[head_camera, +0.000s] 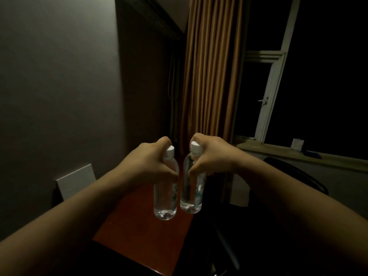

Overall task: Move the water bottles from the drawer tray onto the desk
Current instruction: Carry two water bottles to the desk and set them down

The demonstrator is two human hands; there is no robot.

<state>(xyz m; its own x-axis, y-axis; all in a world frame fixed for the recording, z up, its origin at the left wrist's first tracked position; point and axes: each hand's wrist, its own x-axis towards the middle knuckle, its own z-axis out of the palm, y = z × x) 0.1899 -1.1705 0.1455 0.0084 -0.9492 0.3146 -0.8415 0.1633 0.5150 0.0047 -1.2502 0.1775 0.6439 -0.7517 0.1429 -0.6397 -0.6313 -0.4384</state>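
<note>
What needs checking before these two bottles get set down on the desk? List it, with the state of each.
1. Left hand grips left bottle near the neck: ok.
2. Right hand grips right bottle near the neck: ok.
3. White caps on both bottles: ok.
4. Bottles close to upright: ok.
5. Bare desk surface below the bottles: ok.
6. Bottles already touching the desk: cannot tell.

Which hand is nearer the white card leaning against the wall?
Left. The left hand, holding a bottle, is just right of the white card; the right hand is farther right, past both bottles.
</note>
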